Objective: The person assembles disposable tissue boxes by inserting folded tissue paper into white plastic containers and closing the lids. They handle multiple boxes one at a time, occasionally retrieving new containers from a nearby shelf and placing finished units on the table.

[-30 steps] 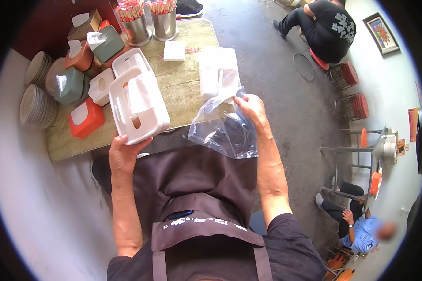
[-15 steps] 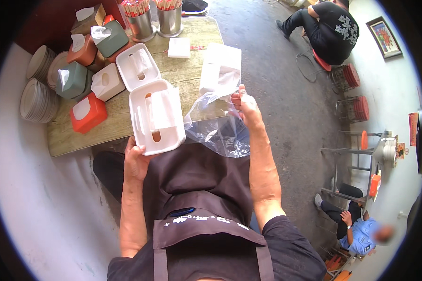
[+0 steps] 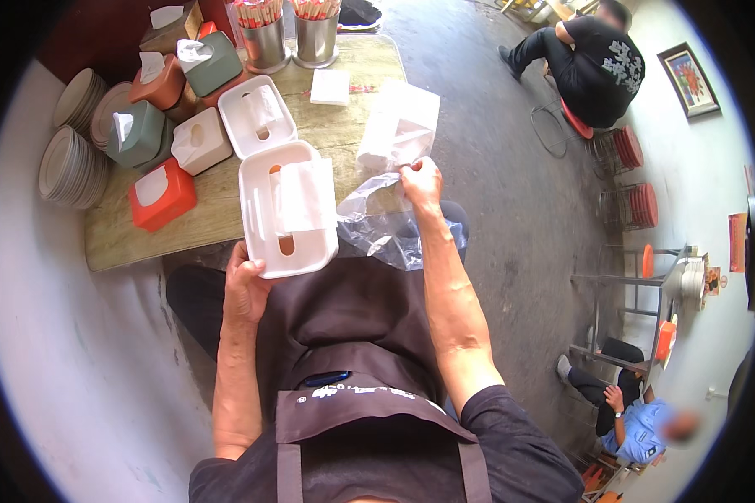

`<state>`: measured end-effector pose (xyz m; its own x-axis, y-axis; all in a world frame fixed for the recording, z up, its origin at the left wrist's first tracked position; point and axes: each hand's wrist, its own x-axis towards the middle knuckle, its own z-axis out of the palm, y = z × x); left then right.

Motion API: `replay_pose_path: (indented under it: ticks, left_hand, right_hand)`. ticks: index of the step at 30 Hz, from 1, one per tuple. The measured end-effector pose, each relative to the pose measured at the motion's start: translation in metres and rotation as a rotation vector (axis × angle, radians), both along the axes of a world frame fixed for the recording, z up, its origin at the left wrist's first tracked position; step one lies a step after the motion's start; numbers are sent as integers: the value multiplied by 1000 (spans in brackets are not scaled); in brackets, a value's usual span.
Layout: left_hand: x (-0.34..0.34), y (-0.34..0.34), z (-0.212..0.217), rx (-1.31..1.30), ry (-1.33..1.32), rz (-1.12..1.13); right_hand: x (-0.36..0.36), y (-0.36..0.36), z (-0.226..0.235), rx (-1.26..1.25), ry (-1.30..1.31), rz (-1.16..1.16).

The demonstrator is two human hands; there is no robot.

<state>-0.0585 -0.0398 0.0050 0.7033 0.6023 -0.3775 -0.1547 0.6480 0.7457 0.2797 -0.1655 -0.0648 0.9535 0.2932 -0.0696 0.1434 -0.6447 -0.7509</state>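
Note:
My left hand (image 3: pixel 246 283) grips the near end of a white plastic tissue box cover (image 3: pixel 260 239), thumb on its rim. The cover is tilted over the table's front edge, its hollow side up, and a white tissue (image 3: pixel 298 194) lies across its slot. My right hand (image 3: pixel 422 183) is closed at the near side of a white stack of tissues (image 3: pixel 398 126), pinching a clear plastic wrapper (image 3: pixel 377 226). That wrapper hangs crumpled past the table edge. Beyond the cover, another white tissue box cover (image 3: pixel 256 117) rests on the table with tissue in it.
Several tissue boxes, including a red one (image 3: pixel 161 194) and a green one (image 3: pixel 214 63), crowd the table's left side beside stacked plates (image 3: pixel 71 172). Metal chopstick holders (image 3: pixel 316 40) stand at the back, near a small white square (image 3: pixel 330 86). Two people sit to the right.
My right hand has moved left and turned, its fingers closing at the tissue stack's near edge. The wrapper has shifted and bunched. My left hand keeps its hold on the cover.

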Motion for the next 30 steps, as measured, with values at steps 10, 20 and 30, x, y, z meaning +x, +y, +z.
replay_pose_path:
  ticks: [10, 20, 30]
  left_hand:
    - [16, 14, 21, -22, -17, 18]
    - [92, 52, 70, 95, 32, 25]
    - [215, 24, 138, -112, 78, -34]
  right_hand:
    - [28, 55, -19, 50, -386, 219]
    - [59, 116, -13, 270, -399, 451]
    - [75, 47, 63, 329, -70, 517]
